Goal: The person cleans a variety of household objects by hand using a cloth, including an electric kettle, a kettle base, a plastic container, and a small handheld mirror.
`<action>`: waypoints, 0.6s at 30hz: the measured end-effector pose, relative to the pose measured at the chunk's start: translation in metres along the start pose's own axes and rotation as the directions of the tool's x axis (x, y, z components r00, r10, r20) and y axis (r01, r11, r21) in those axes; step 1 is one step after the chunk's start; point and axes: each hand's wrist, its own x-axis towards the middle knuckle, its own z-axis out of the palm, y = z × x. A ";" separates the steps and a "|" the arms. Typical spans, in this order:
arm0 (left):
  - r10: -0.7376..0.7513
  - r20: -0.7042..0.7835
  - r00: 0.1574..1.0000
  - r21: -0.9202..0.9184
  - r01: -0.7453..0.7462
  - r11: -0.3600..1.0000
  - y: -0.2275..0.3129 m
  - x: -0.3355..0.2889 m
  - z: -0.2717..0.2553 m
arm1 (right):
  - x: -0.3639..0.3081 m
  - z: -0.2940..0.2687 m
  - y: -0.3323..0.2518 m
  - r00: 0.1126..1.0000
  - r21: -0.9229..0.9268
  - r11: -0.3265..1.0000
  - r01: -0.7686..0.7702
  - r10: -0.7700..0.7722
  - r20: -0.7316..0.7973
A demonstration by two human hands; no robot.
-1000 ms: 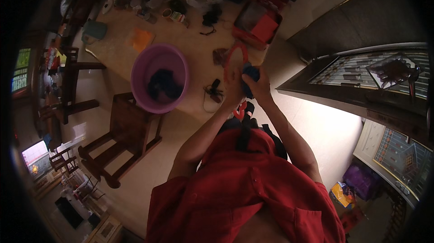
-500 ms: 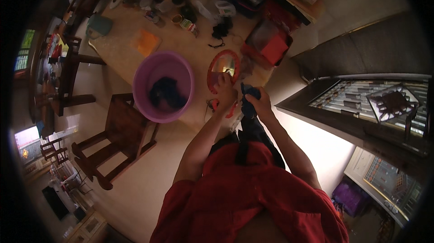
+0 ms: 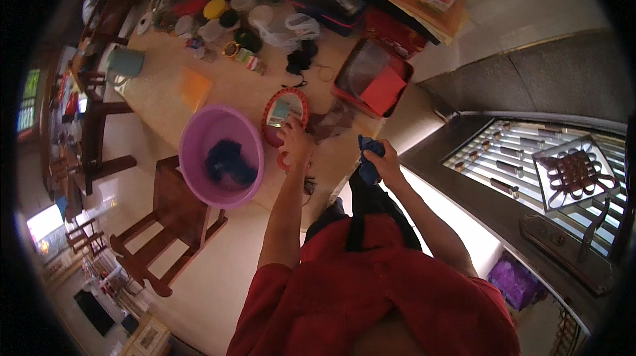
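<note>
An oval mirror (image 3: 286, 105) with a scalloped red frame is at the table's near edge. My left hand (image 3: 295, 142) is at its lower end, fingers curled over the lower part of the glass and frame; a red handle-like part shows beside the wrist. In my right hand (image 3: 387, 165) a bunched blue cloth (image 3: 370, 156) is gripped, held to the right of the mirror and apart from it. Left of the mirror stands a purple tub (image 3: 187, 157) with dark blue wet-looking cloth (image 3: 228, 162) inside.
The table (image 3: 159, 64) carries an orange sheet (image 3: 195, 87), a teal mug (image 3: 124, 63), several jars and bottles at the back, and a red box (image 3: 384, 91) at right. A wooden chair (image 3: 173, 200) stands beside the tub. A dark door (image 3: 457, 180) is close on my right.
The view has swung, shifting the scene left and down. My left hand and the mirror have moved left, closer to the tub. The right hand with the blue cloth is now farther from the mirror.
</note>
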 end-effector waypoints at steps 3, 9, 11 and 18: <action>0.029 0.029 0.999 0.006 -0.029 1.000 0.000 0.006 0.020 | 0.013 -0.022 0.013 0.997 -0.058 0.997 -0.044 0.040 -0.071; 0.128 0.017 0.992 0.012 -0.128 0.992 -0.024 0.012 0.065 | 0.030 -0.042 0.017 0.979 -0.065 0.995 -0.075 0.061 -0.196; 0.116 0.086 0.989 0.026 -0.119 0.993 -0.018 0.013 0.066 | 0.038 -0.053 0.025 0.975 -0.009 0.997 -0.078 0.075 -0.209; 0.071 0.048 0.996 -0.451 -0.041 0.891 0.034 0.033 0.039 | 0.050 -0.050 0.012 0.955 0.114 0.992 -0.056 0.086 -0.285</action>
